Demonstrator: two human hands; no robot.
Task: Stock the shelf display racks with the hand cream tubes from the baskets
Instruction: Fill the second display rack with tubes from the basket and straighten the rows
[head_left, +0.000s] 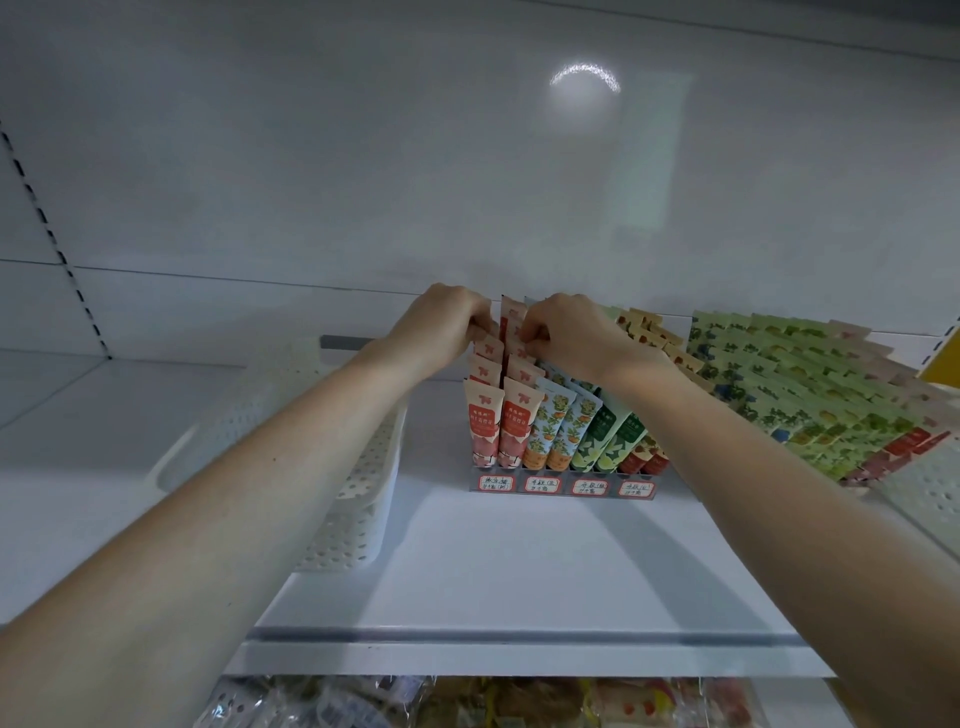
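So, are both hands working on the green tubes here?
No, the left hand and right hand both pinch red tubes at the back of the display rack's leftmost rows.

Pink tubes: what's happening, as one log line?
left hand: pinches pink tubes | right hand: same | where: display rack, back

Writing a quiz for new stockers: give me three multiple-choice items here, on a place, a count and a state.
1. The pile of green-printed hand cream tubes lies: A left of the clear plastic rack; B right of it; C below the shelf.
2. White handwritten tags on the rack's front: A two; B four; C six.
3. The left hand and right hand: A hang idle; B lift a basket; C pinch red-and-pink tubes.
B, pile sits rightward; B, four tags show; C, fingers curl on rear tubes.
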